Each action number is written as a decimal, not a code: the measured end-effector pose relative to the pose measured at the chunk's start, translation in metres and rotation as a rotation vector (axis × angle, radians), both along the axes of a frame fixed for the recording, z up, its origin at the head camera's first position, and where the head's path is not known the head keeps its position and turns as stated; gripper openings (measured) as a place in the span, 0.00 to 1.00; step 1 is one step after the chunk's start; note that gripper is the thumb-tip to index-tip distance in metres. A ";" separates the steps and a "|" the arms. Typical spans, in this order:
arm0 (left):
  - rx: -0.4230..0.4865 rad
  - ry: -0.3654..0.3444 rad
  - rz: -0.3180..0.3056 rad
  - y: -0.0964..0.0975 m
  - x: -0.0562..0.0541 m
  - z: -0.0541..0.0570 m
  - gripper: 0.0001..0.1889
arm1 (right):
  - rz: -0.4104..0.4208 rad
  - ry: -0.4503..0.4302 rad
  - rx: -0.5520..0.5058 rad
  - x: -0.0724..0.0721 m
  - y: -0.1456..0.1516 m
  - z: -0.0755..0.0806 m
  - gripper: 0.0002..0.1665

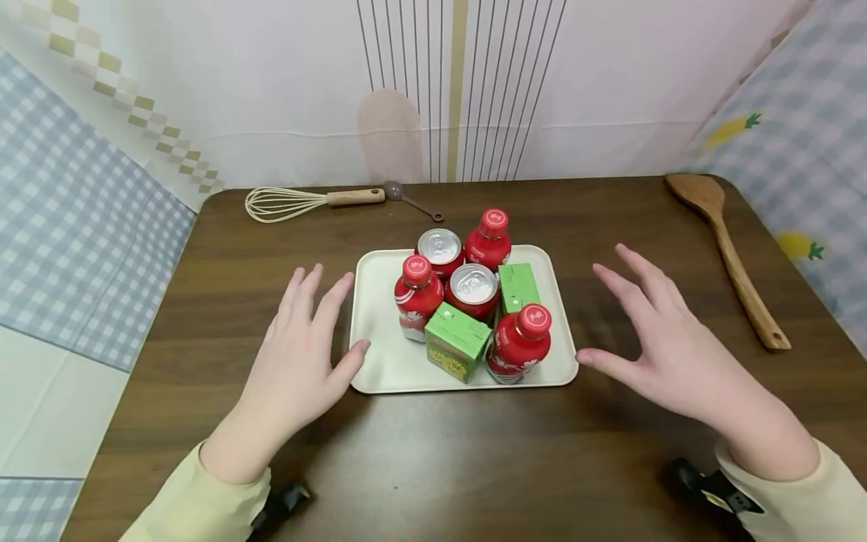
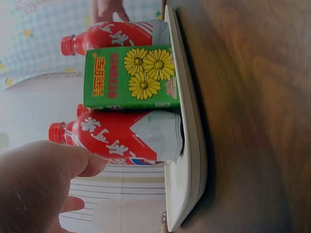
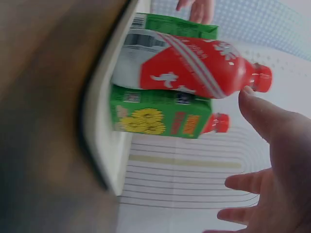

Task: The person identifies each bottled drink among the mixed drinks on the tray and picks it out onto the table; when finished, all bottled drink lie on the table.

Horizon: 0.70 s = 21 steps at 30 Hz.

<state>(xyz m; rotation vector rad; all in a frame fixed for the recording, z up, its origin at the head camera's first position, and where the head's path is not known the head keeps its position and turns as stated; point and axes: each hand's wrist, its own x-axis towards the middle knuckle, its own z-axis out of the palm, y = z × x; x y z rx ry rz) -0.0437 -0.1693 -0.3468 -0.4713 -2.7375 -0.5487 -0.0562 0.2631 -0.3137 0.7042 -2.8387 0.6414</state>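
A cream tray (image 1: 389, 369) carries three red bottles, two red cans and two green drink cartons. One bottle (image 1: 418, 293) stands on the left, another (image 1: 488, 239) at the back, the third (image 1: 520, 342) at the front right. Between them are the cans (image 1: 473, 286), their silver tops up. One carton (image 1: 457, 342) stands at the front, the other (image 1: 518, 284) on the right. My left hand (image 1: 291, 369) hovers by the tray's left edge, fingers spread, thumb over the rim. Near the right edge is my right hand (image 1: 667, 342), fingers apart. Neither holds anything.
Along the table's back edge lie a whisk (image 1: 291, 203) with a wooden handle and a small brown measuring spoon (image 1: 415, 202). A wooden spatula (image 1: 728, 256) lies at the right side. Patterned cloth (image 1: 284, 90) hangs behind the brown table (image 1: 460, 459).
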 end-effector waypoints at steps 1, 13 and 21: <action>0.005 0.005 0.002 0.000 -0.002 0.001 0.40 | 0.011 0.017 -0.011 0.000 -0.001 0.004 0.63; 0.081 -0.261 0.068 -0.003 -0.037 -0.001 0.42 | 0.099 0.126 -0.220 -0.006 -0.020 0.031 0.29; 0.111 -0.417 0.160 -0.004 -0.052 -0.003 0.42 | 0.104 0.057 -0.241 -0.011 -0.030 0.037 0.25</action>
